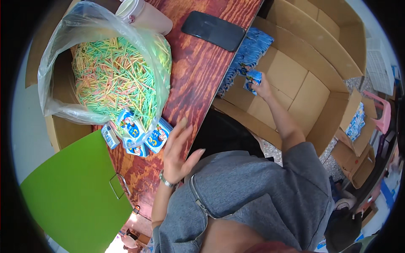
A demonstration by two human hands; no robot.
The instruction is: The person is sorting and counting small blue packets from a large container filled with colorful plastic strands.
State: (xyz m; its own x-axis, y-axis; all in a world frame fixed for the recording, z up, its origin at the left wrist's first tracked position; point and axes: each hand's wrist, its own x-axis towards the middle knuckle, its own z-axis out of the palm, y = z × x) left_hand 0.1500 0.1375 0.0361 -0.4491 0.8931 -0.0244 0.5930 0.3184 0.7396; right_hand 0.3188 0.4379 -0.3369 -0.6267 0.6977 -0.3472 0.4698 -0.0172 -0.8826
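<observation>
My right hand (262, 86) reaches into a large cardboard box (291, 71) on the right, its fingers closed on a small blue and white packet (252, 80). Beside that packet, rows of similar blue packets (253, 46) line the box's left side. My left hand (177, 152) is held with fingers spread at the table's edge, holding nothing. Close to its fingertips lie several blue and white packets (157, 135) on the table. They rest against a big clear plastic bag (55, 99) full of thin yellow, green and pink sticks (114, 76).
A black phone (214, 30) lies on the reddish wooden table (190, 67), near a pale cup (145, 17). At the left is a green board (76, 189). More cardboard boxes (354, 160), one holding blue packets, and a pink stool (381, 111) stand to the right.
</observation>
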